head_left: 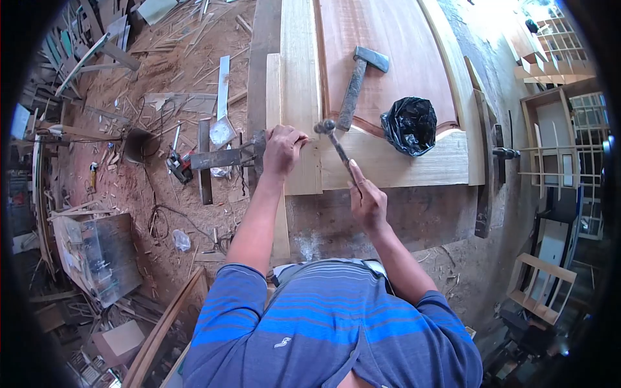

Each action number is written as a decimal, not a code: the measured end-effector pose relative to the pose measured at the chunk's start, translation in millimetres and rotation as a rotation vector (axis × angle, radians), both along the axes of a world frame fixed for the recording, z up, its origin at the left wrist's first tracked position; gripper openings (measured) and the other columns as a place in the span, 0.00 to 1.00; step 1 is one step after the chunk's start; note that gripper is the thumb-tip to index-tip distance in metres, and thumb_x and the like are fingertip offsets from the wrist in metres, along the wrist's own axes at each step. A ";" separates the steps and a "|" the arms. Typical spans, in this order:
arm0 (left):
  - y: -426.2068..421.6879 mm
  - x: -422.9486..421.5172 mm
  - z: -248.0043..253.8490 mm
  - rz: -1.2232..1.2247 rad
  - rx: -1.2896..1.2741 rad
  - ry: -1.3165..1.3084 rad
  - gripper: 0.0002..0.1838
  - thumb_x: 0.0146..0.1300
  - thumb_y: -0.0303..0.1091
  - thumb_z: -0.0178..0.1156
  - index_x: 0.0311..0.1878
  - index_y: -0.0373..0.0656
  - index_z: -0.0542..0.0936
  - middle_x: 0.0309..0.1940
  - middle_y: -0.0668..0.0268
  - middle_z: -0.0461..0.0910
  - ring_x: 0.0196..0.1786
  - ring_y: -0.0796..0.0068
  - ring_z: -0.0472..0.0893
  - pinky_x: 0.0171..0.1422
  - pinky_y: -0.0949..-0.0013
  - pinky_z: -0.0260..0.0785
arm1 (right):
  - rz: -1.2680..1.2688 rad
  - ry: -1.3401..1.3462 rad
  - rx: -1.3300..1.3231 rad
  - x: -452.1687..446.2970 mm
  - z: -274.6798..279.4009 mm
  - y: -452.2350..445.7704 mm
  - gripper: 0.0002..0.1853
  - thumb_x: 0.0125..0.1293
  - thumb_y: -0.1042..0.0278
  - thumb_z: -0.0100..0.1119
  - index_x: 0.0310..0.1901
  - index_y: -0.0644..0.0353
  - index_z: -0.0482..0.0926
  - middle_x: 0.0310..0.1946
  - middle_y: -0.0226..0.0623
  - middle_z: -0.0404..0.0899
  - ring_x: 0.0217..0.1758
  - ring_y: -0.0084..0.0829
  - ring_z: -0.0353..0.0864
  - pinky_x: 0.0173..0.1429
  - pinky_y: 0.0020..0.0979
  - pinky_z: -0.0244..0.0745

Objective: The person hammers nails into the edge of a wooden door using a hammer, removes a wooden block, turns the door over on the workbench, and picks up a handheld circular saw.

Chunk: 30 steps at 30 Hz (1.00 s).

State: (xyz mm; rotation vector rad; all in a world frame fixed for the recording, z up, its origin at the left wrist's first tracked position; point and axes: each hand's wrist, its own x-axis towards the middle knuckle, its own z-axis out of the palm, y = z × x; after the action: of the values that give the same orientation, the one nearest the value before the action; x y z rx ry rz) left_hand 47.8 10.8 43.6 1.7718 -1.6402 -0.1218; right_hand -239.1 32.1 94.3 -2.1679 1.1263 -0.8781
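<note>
1. My right hand point(369, 202) has its grip closed around the hammer point(339, 150), whose head hovers over the near left corner of the wooden door point(440, 158); short, straight taps seem best.
2. My left hand point(283, 152) curls at that corner; I cannot tell whether its grip pinches anything. Its fingertips should stay clear of each blow.
3. The door lies on the surface point(381, 213); the mallet point(354, 90) and black bag point(411, 126) on it call for care.

Smooth wooden panel point(411, 81), held hammer point(338, 147) seemingly metal
</note>
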 end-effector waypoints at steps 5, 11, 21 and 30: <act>0.3 1.0 -3.3 -0.009 -0.003 0.000 0.03 0.65 0.38 0.77 0.39 0.54 0.92 0.37 0.72 0.88 0.50 0.65 0.84 0.64 0.58 0.67 | -0.029 -0.026 -0.089 13.0 22.9 -9.8 0.36 0.76 0.78 0.66 0.83 0.46 0.74 0.37 0.49 0.87 0.34 0.48 0.89 0.41 0.44 0.84; 1.0 0.5 1.8 -0.015 -0.035 -0.025 0.03 0.64 0.37 0.78 0.39 0.54 0.92 0.37 0.72 0.88 0.50 0.65 0.85 0.64 0.57 0.68 | 0.021 0.221 0.019 -0.5 13.6 -12.8 0.37 0.77 0.75 0.66 0.85 0.41 0.71 0.34 0.48 0.86 0.34 0.49 0.88 0.42 0.48 0.83; 1.0 -1.3 -6.0 -0.002 -0.026 -0.071 0.03 0.65 0.38 0.77 0.41 0.55 0.92 0.38 0.72 0.88 0.51 0.64 0.85 0.64 0.57 0.69 | 0.019 0.426 0.143 5.1 21.0 -6.5 0.34 0.78 0.74 0.63 0.83 0.42 0.74 0.43 0.53 0.90 0.40 0.52 0.92 0.48 0.45 0.87; 3.6 -1.3 -6.2 -0.020 -0.021 -0.050 0.03 0.66 0.37 0.76 0.41 0.54 0.91 0.41 0.71 0.87 0.54 0.64 0.84 0.64 0.58 0.71 | 0.000 0.296 0.035 2.6 17.1 -2.0 0.33 0.78 0.74 0.63 0.83 0.44 0.74 0.42 0.53 0.91 0.43 0.53 0.92 0.49 0.50 0.87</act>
State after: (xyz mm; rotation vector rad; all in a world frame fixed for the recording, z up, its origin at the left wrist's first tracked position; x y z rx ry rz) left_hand 46.5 14.4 37.4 1.7559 -1.6895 -0.0703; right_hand -236.5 30.1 111.4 -2.3207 1.2686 -0.5428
